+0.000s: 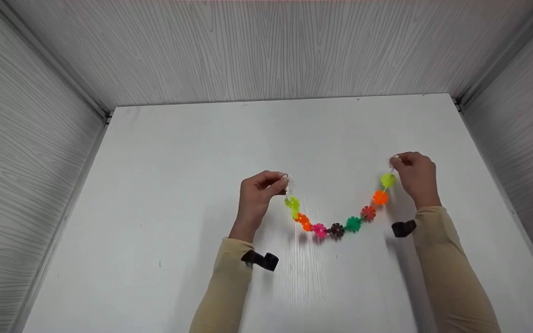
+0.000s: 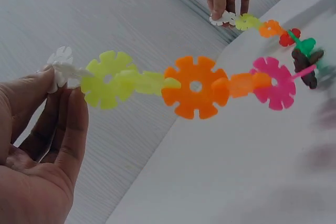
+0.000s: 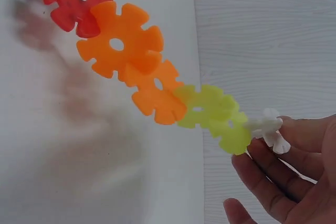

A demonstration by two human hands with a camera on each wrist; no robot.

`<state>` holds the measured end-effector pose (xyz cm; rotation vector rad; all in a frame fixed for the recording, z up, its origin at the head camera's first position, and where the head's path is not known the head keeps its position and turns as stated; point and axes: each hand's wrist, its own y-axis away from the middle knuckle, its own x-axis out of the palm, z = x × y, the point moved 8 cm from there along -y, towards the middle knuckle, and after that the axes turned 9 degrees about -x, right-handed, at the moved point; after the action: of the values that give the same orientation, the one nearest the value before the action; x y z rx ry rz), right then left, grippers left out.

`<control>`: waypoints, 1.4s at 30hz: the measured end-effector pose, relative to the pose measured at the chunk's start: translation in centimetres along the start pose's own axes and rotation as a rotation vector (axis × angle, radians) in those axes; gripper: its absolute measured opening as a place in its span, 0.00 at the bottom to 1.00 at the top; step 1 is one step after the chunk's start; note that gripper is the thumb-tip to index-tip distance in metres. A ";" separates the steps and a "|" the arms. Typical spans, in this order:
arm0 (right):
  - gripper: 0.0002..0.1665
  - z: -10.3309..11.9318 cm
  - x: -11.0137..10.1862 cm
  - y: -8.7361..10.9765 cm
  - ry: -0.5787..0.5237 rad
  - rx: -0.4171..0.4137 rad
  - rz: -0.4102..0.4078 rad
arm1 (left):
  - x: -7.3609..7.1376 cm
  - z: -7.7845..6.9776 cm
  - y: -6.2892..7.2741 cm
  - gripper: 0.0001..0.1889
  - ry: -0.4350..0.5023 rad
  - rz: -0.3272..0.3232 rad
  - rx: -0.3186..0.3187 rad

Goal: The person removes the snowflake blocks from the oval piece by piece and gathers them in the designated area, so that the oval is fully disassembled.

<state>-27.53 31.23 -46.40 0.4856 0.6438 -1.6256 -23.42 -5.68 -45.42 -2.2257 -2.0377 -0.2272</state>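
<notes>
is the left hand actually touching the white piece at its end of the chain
Touching. The left wrist view shows the left hand pinching the white piece.

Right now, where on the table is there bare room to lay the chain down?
Bare white table lies left of the left hand, behind both hands toward the back wall, and right of the right hand. It is crowded only between the hands, where the snowflake chain sags.

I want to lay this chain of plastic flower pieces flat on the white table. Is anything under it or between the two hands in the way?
Nothing visible. The chain sags between the left hand and the right hand, each pinching a white end piece. The table below it shows only the chain's shadow.
</notes>
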 end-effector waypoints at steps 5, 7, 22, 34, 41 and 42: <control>0.32 -0.6 0.0 0.4 0.001 0.028 0.011 | -0.4 0.4 0.2 0.08 0.021 -0.075 -0.007; 0.32 0.3 0.4 0.9 0.008 -0.006 0.014 | -0.6 0.6 0.3 0.08 0.049 -0.109 -0.006; 0.19 14.3 9.6 7.4 0.016 -0.654 0.181 | 0.8 3.1 1.5 0.08 0.182 -0.236 -0.118; 0.13 14.1 12.4 8.5 0.000 -0.693 0.162 | 2.5 4.2 2.4 0.05 0.237 -0.146 -0.221; 0.07 13.7 12.3 8.9 0.011 -0.734 0.157 | 2.9 3.8 2.3 0.08 0.019 -0.043 -0.220; 0.07 13.7 12.3 9.0 0.015 -0.748 0.159 | 3.0 3.7 2.2 0.09 -0.005 -0.029 -0.214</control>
<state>-19.87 12.28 -45.12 -0.0053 1.1243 -1.1211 -20.88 -2.28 -48.42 -2.3179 -2.1411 -0.4639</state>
